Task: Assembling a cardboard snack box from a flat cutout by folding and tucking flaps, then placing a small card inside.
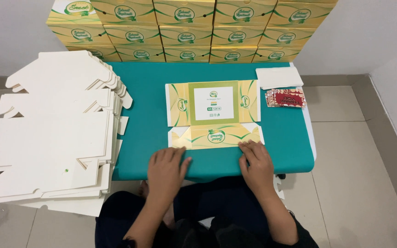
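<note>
- Flat box blank, yellow-gold with a green-framed white panel, lies printed side up mid-table on the teal table.
- Left hand: open, palm down, fingers spread, resting on the table at the near edge; fingertips just touch the blank's near flap. Grips nothing.
- Right hand: also flat and open, fingertips on the near flap's right corner. Pressing, not gripping.
- Stack of unfolded white blanks fills the left side, overhanging the table edge (plain side up); well clear of the left hand.
- Wall of folded yellow boxes stacked along the far edge, against the wall.
- Small pile of white sheets at far right; just in front of it a small red patterned packet, near the blank's right edge, not touching.
- Nothing lies between the hands and the blank.
- Dark clothing at the table's near edge; tiled floor to the right.
</note>
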